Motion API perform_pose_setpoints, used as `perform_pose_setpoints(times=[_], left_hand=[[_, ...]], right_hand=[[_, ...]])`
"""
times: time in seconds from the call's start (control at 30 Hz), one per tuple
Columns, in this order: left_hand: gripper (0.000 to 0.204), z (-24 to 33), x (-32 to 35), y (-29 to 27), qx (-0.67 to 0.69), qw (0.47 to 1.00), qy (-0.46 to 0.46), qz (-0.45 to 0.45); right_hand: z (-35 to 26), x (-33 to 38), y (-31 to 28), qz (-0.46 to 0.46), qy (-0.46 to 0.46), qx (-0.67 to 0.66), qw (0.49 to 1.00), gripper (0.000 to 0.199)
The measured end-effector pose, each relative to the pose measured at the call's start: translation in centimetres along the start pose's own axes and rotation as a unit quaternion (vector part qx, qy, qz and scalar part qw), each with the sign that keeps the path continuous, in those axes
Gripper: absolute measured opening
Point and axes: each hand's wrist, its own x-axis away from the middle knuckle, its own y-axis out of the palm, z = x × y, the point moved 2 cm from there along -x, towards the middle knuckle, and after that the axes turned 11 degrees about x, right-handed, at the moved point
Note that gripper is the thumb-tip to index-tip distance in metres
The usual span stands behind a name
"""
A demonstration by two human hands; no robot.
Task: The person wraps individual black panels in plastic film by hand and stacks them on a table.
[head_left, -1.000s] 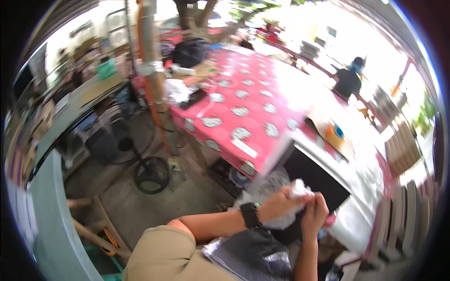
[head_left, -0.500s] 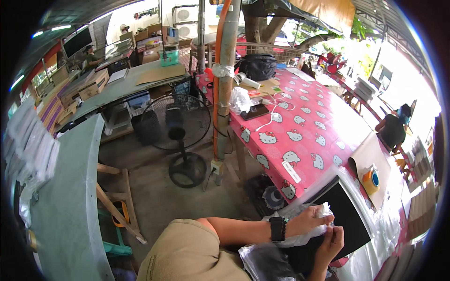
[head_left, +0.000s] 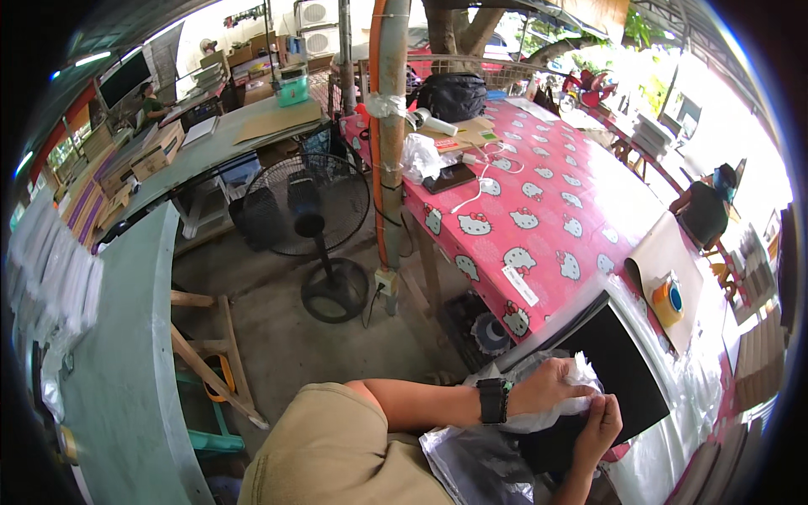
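1. Left hand w/ black watch is closed over a bunched clear plastic bag, fingers curled and pressing the film against the edge of the table.
2. Right hand comes up from below, fingertips pinching the same bag at its right end, just beside the left hand.
3. The bag sits at the near edge of the table, partly over a flat black sheet; more crumpled film w/ something dark in it lies on the lap.
4. Judged progress: bag is gathered and gripped w/ both hands, but still crumpled; not opened out, not laid flat. Looks like an early to mid stage of handling it.
5. Can't tell if anything is inside the bag; film too bunched.
6. Tape roll sits on a cardboard piece farther along the table, well apart from both hands, untouched.
7. Standing fan on the floor to the left; no part in the work.
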Motion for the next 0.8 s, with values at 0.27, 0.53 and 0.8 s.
perform_pose_setpoints(times=[0.27, 0.53, 0.8], left_hand=[[0.020, -0.3, 0.2, 0.5, 0.311, 0.928, -0.153, -0.139], [0.022, 0.2, -1.6, -3.9, 0.198, 0.966, -0.124, -0.109], [0.025, 11.1, -0.6, -22.0, -0.352, 0.765, 0.383, 0.379]], right_hand=[[1.1, -0.9, -1.5, 0.036, 0.045, -0.039, 0.998, 0.025], [4.7, 2.3, -5.0, -0.016, 0.073, -0.587, 0.806, 0.034], [9.9, 2.5, -16.1, 0.303, 0.207, -0.098, 0.925, 0.027]])
